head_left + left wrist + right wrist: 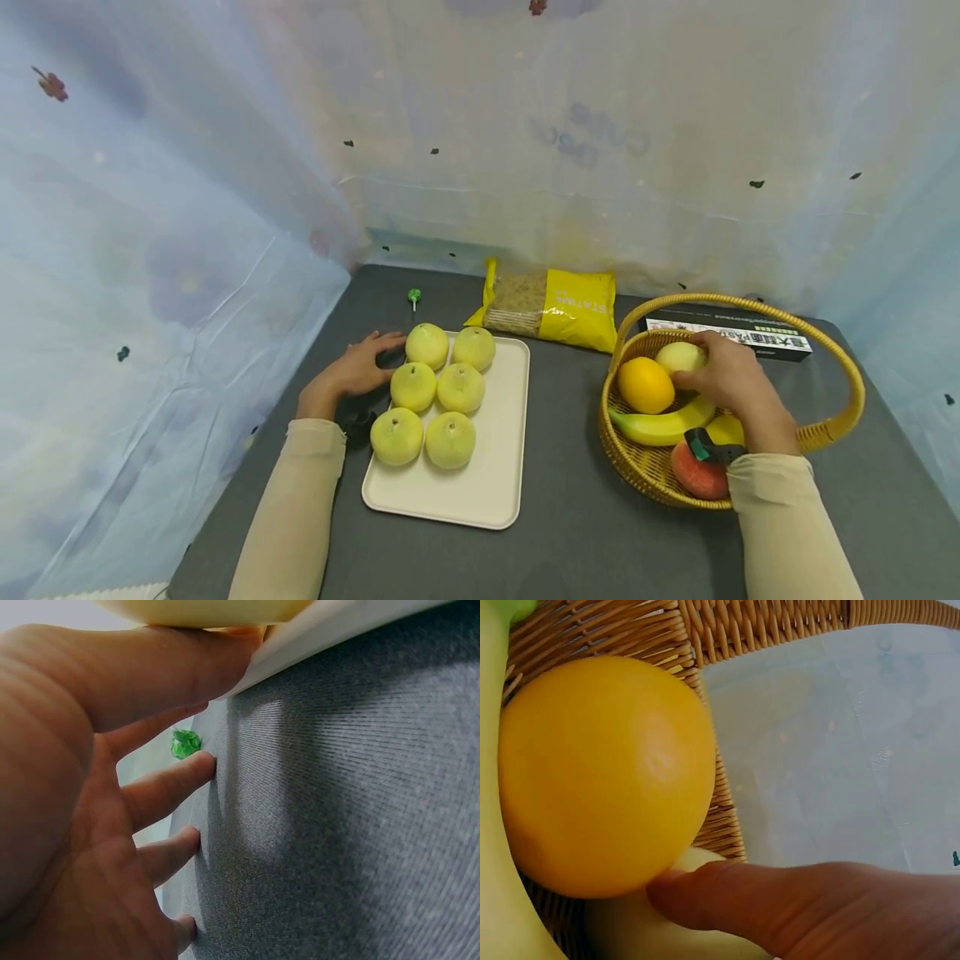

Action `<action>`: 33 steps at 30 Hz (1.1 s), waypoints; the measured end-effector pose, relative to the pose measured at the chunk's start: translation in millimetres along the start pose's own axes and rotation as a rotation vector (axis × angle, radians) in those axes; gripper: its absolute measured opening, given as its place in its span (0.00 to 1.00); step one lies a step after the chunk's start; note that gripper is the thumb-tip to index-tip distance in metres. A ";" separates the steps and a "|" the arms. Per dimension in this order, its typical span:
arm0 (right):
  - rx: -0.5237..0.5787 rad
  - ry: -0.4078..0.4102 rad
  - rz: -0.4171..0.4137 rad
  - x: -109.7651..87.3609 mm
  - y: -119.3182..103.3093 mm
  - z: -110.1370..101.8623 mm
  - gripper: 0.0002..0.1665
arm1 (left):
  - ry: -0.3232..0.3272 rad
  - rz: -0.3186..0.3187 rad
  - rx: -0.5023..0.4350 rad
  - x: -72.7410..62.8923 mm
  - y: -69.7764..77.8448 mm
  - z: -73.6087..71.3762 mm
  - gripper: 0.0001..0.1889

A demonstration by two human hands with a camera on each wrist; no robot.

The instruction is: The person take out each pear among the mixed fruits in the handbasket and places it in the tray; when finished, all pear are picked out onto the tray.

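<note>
Several pale yellow-green round fruits (461,388) sit in two columns on a cream tray (491,492). At the tray's left edge is my left hand (358,367), fingers spread, fingertips on the table and thumb against the tray's rim, just under a fruit. My right hand (727,371) reaches into a wicker basket (626,458) and grips another pale round fruit (682,357), thumb on its near side. Beside that fruit lies an orange (646,385), which the thumb tip nearly meets in the right wrist view. Bananas (667,425) and a red fruit (697,475) lie nearer in the basket, partly hidden by my wrist.
A yellow bag of pasta (577,308) lies at the table's back edge. Behind the basket is a long black box (780,340). A green lollipop (414,296) lies beyond the tray. The basket's tall handle (750,302) arches over the right wrist. Patterned curtains surround the grey table (570,517).
</note>
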State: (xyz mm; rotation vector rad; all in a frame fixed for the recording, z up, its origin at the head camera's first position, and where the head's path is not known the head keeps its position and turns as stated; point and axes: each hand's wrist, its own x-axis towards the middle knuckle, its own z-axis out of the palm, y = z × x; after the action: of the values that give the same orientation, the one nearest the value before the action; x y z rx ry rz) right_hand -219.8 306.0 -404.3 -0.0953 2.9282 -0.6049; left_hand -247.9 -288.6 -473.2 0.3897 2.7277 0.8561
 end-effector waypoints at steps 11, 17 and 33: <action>0.016 -0.043 0.025 0.9 -0.5 0.5 0.55 | 0.001 0.000 0.002 -0.5 -0.6 0.1 0.36; 0.067 0.069 -0.054 -6.1 -6.5 -1.0 0.52 | -0.005 -0.002 0.002 -0.4 -1.0 0.1 0.37; 0.299 0.311 -0.309 -70.1 -53.8 4.5 0.47 | -0.002 0.003 -0.002 0.8 -0.5 0.2 0.36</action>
State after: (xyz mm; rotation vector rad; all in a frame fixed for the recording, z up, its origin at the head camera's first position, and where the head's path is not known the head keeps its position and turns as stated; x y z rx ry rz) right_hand -148.2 261.4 -377.6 -0.4633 3.0944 -1.1960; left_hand -248.6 -288.6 -473.9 0.3937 2.7252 0.8581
